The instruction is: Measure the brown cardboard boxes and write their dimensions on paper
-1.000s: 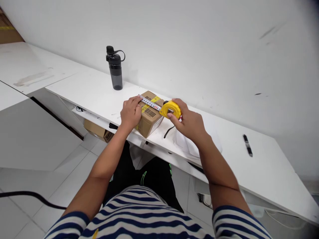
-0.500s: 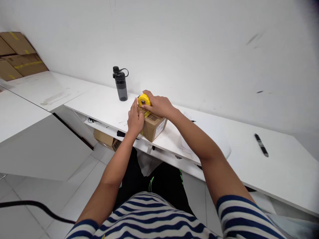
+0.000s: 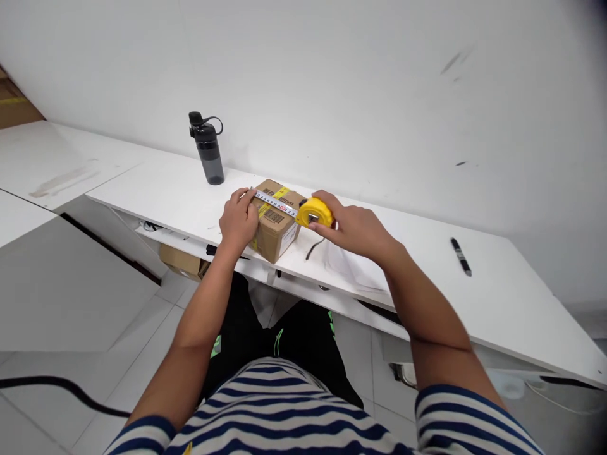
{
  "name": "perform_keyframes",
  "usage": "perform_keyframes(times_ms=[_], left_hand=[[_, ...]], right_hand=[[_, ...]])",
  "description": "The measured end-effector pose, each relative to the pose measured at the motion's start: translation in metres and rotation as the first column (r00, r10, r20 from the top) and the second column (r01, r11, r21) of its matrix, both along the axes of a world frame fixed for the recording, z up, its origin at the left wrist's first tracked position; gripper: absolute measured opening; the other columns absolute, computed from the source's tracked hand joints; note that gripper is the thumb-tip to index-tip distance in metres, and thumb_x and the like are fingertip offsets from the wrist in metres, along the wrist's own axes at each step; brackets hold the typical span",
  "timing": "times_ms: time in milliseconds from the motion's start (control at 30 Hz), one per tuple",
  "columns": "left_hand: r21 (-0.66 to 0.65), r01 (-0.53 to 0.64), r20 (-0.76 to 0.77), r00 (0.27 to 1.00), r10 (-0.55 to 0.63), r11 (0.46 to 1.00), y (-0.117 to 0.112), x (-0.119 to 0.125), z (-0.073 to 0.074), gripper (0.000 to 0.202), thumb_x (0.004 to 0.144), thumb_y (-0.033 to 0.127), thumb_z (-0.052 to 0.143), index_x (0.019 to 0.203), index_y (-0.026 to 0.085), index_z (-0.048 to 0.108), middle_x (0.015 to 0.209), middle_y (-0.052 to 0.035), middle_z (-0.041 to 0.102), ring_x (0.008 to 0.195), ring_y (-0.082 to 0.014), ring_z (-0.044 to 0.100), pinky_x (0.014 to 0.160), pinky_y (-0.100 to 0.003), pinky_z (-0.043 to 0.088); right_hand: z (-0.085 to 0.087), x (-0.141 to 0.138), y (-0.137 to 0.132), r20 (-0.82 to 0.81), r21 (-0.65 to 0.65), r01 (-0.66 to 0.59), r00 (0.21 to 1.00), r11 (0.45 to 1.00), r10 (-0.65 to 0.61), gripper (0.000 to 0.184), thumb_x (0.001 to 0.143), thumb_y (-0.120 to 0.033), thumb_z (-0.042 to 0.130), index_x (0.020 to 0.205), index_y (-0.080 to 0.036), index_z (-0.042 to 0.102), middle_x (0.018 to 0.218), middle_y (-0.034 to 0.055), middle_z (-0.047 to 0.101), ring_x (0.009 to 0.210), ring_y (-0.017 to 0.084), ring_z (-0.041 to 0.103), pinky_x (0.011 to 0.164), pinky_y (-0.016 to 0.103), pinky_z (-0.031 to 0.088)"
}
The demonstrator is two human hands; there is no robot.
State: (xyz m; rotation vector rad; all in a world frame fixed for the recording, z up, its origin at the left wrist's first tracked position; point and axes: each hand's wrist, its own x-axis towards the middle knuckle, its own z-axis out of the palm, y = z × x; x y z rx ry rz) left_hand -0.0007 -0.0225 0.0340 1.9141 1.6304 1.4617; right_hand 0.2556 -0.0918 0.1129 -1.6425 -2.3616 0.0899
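Note:
A small brown cardboard box (image 3: 265, 240) with yellow tape and printed labels sits on the white table. Across its top runs the white measuring blade (image 3: 275, 203), pulled out of a yellow tape measure (image 3: 314, 213). My right hand (image 3: 348, 224) is wrapped round the tape measure's case, just off the box's right edge. At the box's left edge, my left hand (image 3: 239, 218) pinches the blade's end, its fingers against the cardboard. The blade's very tip is hidden by those fingers. A dark wrist strap (image 3: 314, 248) hangs below the case.
A dark water bottle (image 3: 207, 151) stands behind and left of the box. White paper (image 3: 353, 268) lies under my right forearm, and a black marker (image 3: 461, 256) lies farther right. Below the tabletop (image 3: 478, 309) is a shelf, with another cardboard box (image 3: 180, 262) lower left.
My right hand has moved right with the tape measure, drawing the blade out over the box top. My left hand stays at the box's left side. The view has shifted to the right.

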Motion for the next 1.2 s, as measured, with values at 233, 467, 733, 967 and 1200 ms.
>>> perform_keyframes(times_ms=[233,467,733,967,1200], left_hand=[[-0.021,-0.039,-0.065,0.997,0.037,0.999,0.000,0.003,-0.001,0.047,0.089,0.020,0.047,0.130,0.030,0.068,0.147,-0.0045,0.056,0.130,-0.0334,0.052,0.111,-0.052,0.044],[-0.004,-0.031,-0.078,0.997,0.030,1.000,0.010,-0.012,-0.003,0.049,0.092,0.020,0.038,0.133,0.023,0.064,0.145,-0.0090,0.055,0.137,-0.0259,0.050,0.121,-0.043,0.037],[0.084,0.110,-0.087,0.991,-0.103,0.990,0.015,-0.014,-0.014,0.047,0.090,0.019,0.040,0.130,0.020,0.065,0.141,-0.0116,0.057,0.136,-0.0260,0.050,0.120,-0.044,0.037],[0.112,0.175,0.038,0.983,-0.180,0.978,-0.010,-0.058,-0.035,0.070,0.099,0.037,0.041,0.163,0.023,0.018,0.154,-0.0146,0.046,0.143,-0.0275,0.045,0.120,-0.047,0.037],[0.039,0.121,-0.091,0.989,-0.117,0.992,-0.028,-0.082,-0.111,0.081,0.095,0.070,0.035,0.155,0.015,0.039,0.159,-0.0199,0.043,0.149,-0.0337,0.038,0.126,-0.055,0.023]], right_hand=[[-0.017,0.001,0.001,-0.084,0.050,0.039,0.996,0.998,-0.035,0.068,0.092,-0.060,0.047,0.152,-0.027,0.041,0.083,0.0041,0.073,0.063,0.024,0.064,0.056,0.030,0.038],[-0.005,-0.022,0.028,-0.199,0.114,0.048,0.980,0.992,-0.025,0.069,0.092,-0.059,0.045,0.151,-0.024,0.043,0.087,0.0040,0.074,0.068,0.025,0.065,0.061,0.032,0.043],[-0.007,-0.083,0.078,-0.086,0.147,-0.113,0.988,0.983,0.127,0.070,0.096,-0.054,0.042,0.157,-0.021,0.034,0.103,0.0122,0.077,0.085,0.031,0.069,0.072,0.037,0.048],[-0.006,-0.064,0.089,-0.488,0.227,-0.037,0.860,0.973,0.147,0.077,0.093,-0.061,0.050,0.160,-0.030,0.028,0.123,0.0097,0.072,0.098,0.031,0.068,0.087,0.046,0.053],[-0.061,-0.044,0.077,-0.920,0.054,-0.232,0.367,0.971,0.139,0.075,0.084,-0.070,0.063,0.143,-0.028,0.042,0.138,0.0092,0.062,0.124,0.026,0.061,0.104,0.042,0.053]])
